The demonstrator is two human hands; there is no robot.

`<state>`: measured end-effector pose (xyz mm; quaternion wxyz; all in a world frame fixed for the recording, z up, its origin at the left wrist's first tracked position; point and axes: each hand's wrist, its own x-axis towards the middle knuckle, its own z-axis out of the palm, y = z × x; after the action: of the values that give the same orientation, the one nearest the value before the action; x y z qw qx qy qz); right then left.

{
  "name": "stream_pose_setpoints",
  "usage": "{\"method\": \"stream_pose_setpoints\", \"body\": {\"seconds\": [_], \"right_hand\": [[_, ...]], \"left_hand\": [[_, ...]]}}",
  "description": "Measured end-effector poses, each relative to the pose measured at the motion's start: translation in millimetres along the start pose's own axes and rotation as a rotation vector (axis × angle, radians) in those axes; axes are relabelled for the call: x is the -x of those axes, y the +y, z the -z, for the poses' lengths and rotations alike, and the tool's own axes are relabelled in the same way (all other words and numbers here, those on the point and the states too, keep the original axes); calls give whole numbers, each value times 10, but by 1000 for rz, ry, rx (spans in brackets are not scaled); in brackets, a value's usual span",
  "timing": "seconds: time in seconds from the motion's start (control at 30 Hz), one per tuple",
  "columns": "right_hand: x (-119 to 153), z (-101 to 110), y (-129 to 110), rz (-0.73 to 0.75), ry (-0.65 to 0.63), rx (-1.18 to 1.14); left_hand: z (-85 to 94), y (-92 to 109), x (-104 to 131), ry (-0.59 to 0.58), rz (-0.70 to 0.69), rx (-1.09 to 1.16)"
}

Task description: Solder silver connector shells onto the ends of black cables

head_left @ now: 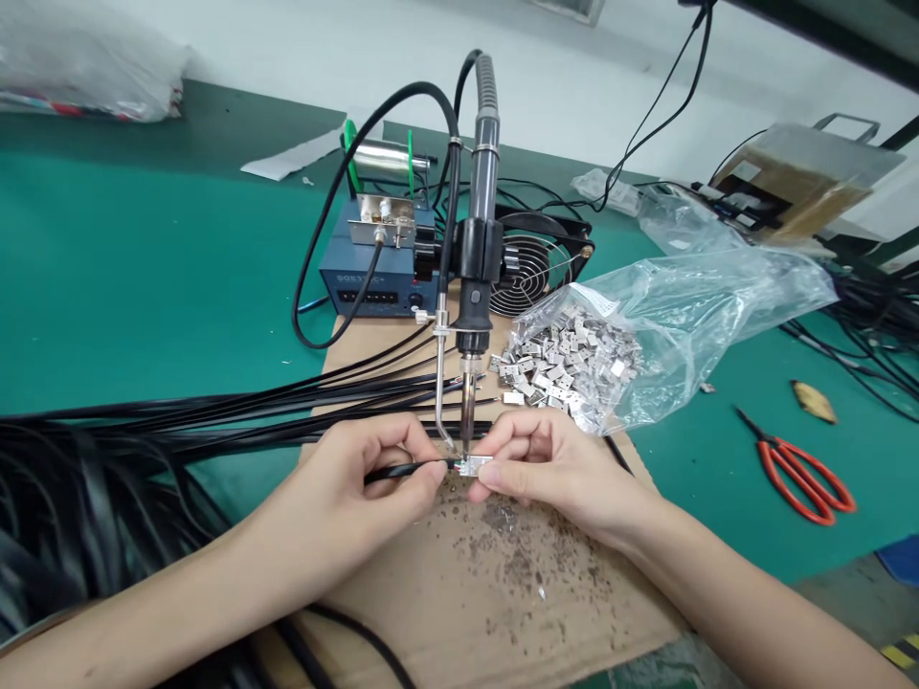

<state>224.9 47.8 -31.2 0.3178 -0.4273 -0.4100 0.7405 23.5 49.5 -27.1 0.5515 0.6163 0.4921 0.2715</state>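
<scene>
Between thumb and fingers, my left hand (384,469) pinches a black cable (394,471) close to its stripped end. My right hand (538,459) grips a small silver metal connector (475,466) by its right end. The cable's wire ends meet the connector's left end. Directly above that joint stands a soldering iron (470,287), upright in a holder, its tip at or very near the joint. A thin metal solder feed tube (440,383) runs down beside the iron and bends toward the same spot. Whether the tip touches metal is too small to tell.
A blue solder feeder box (377,277) with a solder spool (380,163) stands behind, beside a fan (535,263). A clear bag (689,316) spills metal connectors (567,368). Red-handled scissors (800,474) lie right. Black cables (93,526) heap left. Spattered cardboard (459,612) lies beneath my hands.
</scene>
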Motion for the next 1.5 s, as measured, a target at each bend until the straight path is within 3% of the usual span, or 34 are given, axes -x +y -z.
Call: {"method": "stream_pose_setpoints", "body": {"seconds": [1.03,1.5], "right_hand": [[4,9,-5,-30,-24,35],[-14,20,9,-15,-17,-14]], "left_hand": [[0,-62,-25,-87,-22,120],[-3,-53,-19,-49,-60,19]]}}
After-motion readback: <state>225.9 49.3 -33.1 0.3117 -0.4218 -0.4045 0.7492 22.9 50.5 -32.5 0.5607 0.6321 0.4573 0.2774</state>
